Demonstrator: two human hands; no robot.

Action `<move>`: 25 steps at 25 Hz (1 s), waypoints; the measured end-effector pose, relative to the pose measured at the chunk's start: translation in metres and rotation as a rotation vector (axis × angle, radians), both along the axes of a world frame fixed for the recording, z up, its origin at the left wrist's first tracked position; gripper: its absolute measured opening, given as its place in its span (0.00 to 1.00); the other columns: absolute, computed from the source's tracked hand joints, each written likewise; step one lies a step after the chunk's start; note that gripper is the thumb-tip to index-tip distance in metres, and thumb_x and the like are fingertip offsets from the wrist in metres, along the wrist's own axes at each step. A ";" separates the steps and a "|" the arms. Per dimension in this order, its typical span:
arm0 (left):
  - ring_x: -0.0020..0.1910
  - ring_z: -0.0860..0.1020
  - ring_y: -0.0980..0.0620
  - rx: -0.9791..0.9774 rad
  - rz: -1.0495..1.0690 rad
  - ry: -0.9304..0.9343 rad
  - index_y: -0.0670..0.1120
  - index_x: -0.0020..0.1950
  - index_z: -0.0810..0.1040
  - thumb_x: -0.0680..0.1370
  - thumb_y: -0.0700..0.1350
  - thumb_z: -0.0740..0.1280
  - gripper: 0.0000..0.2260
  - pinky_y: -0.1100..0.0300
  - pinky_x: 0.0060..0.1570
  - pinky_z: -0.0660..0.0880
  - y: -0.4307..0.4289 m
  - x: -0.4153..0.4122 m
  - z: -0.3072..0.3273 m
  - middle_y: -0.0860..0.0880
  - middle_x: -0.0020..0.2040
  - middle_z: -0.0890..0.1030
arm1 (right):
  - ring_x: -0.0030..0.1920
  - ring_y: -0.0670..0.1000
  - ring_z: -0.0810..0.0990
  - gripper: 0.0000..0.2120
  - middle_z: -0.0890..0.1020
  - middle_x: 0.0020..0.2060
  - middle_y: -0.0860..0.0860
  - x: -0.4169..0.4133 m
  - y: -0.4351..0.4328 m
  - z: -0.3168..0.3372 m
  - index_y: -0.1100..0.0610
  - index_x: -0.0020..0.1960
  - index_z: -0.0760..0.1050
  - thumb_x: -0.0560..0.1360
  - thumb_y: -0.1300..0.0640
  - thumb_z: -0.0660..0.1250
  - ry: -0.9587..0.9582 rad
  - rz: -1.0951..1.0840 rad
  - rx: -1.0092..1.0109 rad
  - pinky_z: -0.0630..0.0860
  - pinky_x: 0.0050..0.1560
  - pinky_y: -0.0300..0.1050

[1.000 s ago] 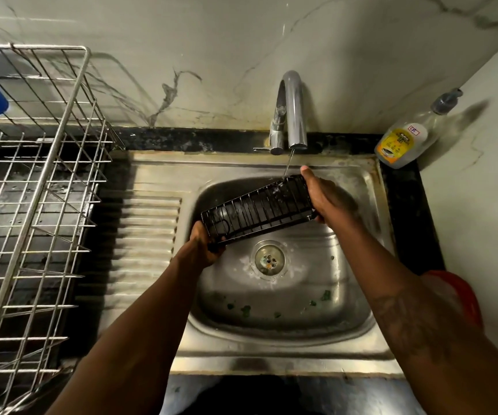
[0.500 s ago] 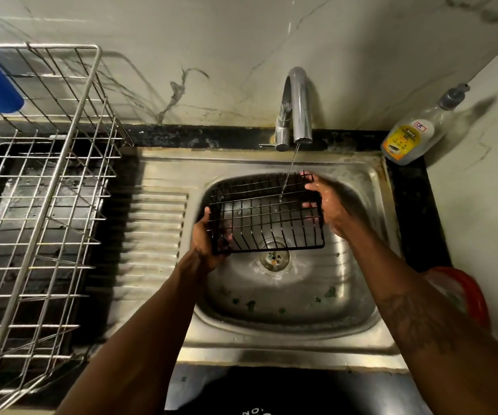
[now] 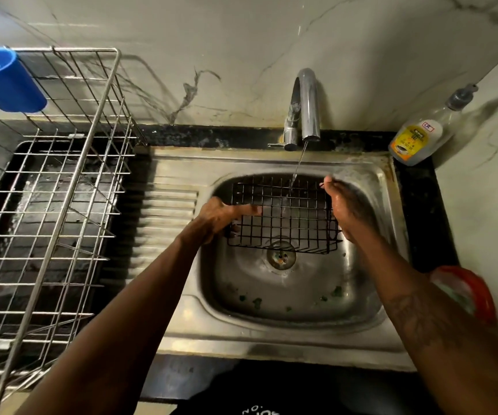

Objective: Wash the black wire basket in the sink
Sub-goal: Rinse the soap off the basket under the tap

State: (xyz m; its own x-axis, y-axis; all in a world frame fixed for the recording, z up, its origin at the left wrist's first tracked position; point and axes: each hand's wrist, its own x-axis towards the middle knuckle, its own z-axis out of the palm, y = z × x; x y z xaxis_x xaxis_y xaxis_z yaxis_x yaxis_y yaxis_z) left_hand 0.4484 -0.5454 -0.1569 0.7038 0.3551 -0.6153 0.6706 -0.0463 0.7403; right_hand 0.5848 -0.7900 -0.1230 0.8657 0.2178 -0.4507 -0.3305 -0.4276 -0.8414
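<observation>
The black wire basket (image 3: 289, 217) is held over the steel sink (image 3: 286, 298), its grid bottom facing up toward me. A thin stream of water from the chrome tap (image 3: 307, 106) falls on the basket's far edge. My left hand (image 3: 220, 218) grips the basket's left side, thumb lying across the top wires and fingers curled underneath. My right hand (image 3: 346, 211) holds the right side, its fingers wrapped round the edge.
A steel wire dish rack (image 3: 50, 205) stands left of the ribbed draining board (image 3: 166, 223), with a blue plastic cup (image 3: 5, 79) hung on its back rim. A dish soap bottle (image 3: 421, 133) leans in the back right corner. A red object (image 3: 475, 292) sits right of the sink.
The basket has been turned from edge-on to flat, its grid now facing up under the stream. My left thumb has moved onto the top wires. The view shifted a little.
</observation>
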 end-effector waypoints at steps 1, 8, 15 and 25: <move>0.42 0.86 0.43 0.049 0.007 0.015 0.44 0.52 0.83 0.58 0.67 0.79 0.33 0.43 0.41 0.84 -0.002 0.001 0.000 0.44 0.47 0.85 | 0.67 0.54 0.75 0.25 0.78 0.66 0.54 0.001 0.000 0.001 0.58 0.71 0.75 0.84 0.43 0.57 -0.047 0.056 -0.118 0.68 0.49 0.35; 0.44 0.85 0.37 -0.007 0.033 0.056 0.40 0.50 0.83 0.61 0.63 0.75 0.30 0.42 0.40 0.84 0.000 0.003 0.005 0.39 0.49 0.84 | 0.44 0.49 0.81 0.09 0.86 0.47 0.49 0.037 0.047 0.016 0.49 0.54 0.83 0.78 0.47 0.70 -0.665 0.252 -0.392 0.77 0.45 0.42; 0.42 0.85 0.38 0.010 -0.006 0.058 0.41 0.49 0.83 0.59 0.66 0.74 0.32 0.40 0.40 0.84 -0.001 0.014 0.016 0.39 0.49 0.83 | 0.60 0.55 0.77 0.22 0.61 0.78 0.54 0.066 0.098 0.043 0.42 0.77 0.62 0.84 0.47 0.58 -0.212 0.864 -0.384 0.81 0.45 0.46; 0.39 0.84 0.40 -0.038 0.038 0.026 0.44 0.50 0.85 0.62 0.62 0.75 0.26 0.37 0.43 0.83 0.004 0.012 0.023 0.39 0.47 0.82 | 0.51 0.48 0.82 0.17 0.80 0.59 0.51 0.070 0.071 0.045 0.55 0.62 0.76 0.76 0.64 0.72 -0.239 0.448 0.102 0.80 0.43 0.38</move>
